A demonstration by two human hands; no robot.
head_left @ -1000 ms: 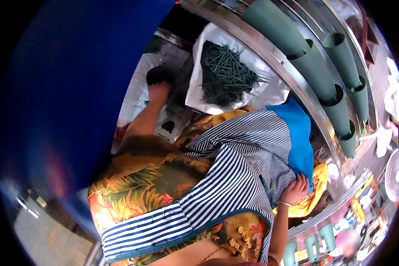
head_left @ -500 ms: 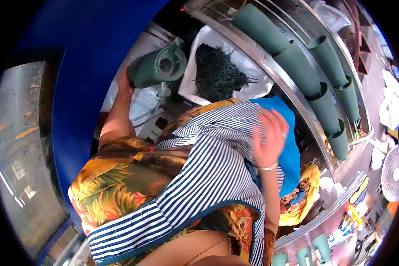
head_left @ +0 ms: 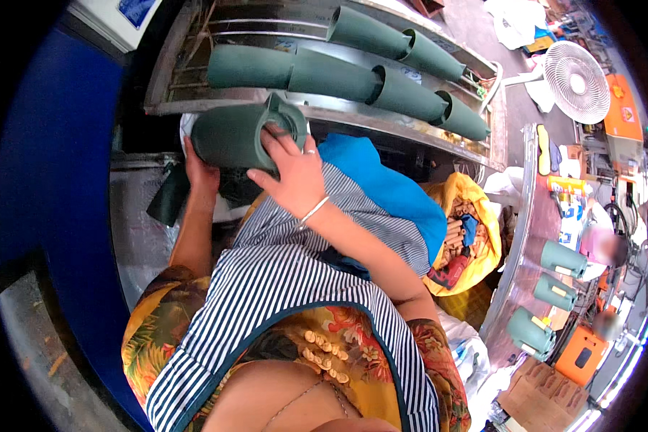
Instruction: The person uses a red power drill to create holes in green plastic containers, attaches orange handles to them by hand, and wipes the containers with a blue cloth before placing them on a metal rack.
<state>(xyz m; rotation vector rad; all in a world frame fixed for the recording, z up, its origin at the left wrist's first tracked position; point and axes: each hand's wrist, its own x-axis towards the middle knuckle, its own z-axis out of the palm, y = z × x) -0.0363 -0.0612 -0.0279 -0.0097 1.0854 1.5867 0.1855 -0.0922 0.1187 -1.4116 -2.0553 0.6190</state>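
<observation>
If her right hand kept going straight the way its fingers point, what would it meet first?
Probably the open mouth of the dark green plastic cylinder that both hands hold: the right hand already rests on its rim, fingers pointing inward. Depth is unclear.

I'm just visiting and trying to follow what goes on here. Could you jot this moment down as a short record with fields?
Held item: dark green plastic jug body, lying sideways
Left hand: under the jug's closed end, supporting it
Right hand: fingers over the jug's open rim, silver ring and bangle on it
Above: slanted metal rack with a row of matching green jug bodies
Clothing: striped apron over floral top
Right side: yellow sack of small parts, white fan, three lighter green jugs on a metal counter
</observation>
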